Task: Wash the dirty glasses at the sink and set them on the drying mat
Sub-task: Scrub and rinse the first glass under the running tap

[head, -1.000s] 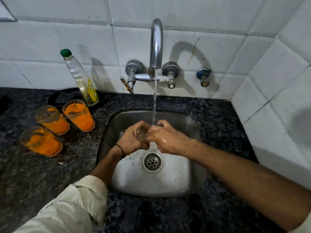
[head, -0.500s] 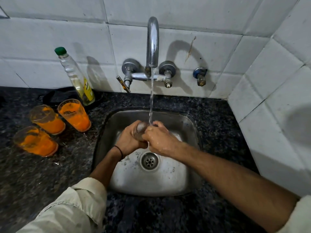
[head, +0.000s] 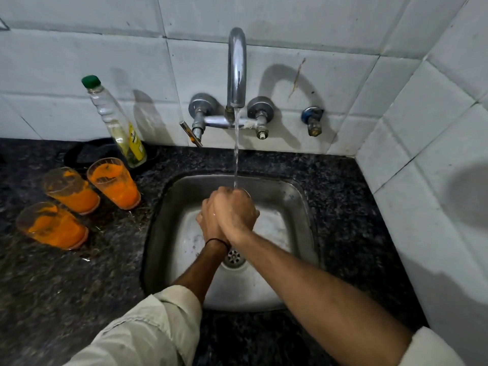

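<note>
sink [head: 303,196]: right hand [head: 235,215] over left hand [head: 207,224] under tap [head: 237,67] stream | right grip curled round glass [head: 246,192], only the far rim showing, axis hidden | left grip: cannot tell | three orange-smeared glasses [head: 116,183] upright, mouths up, left counter [head: 343,207]

1. Water stream [head: 236,154] falls from the tap [head: 237,67] onto the hands, above the sink [head: 155,241].
2. Right hand [head: 235,212] overlaps left hand [head: 206,220]; both curl round a glass [head: 246,192], only its thin far rim visible.
3. Three orange-smeared glasses [head: 116,180] stand on the left counter [head: 52,281].
4. Green-capped bottle [head: 118,125] leans just beyond them, at the wall.
</note>
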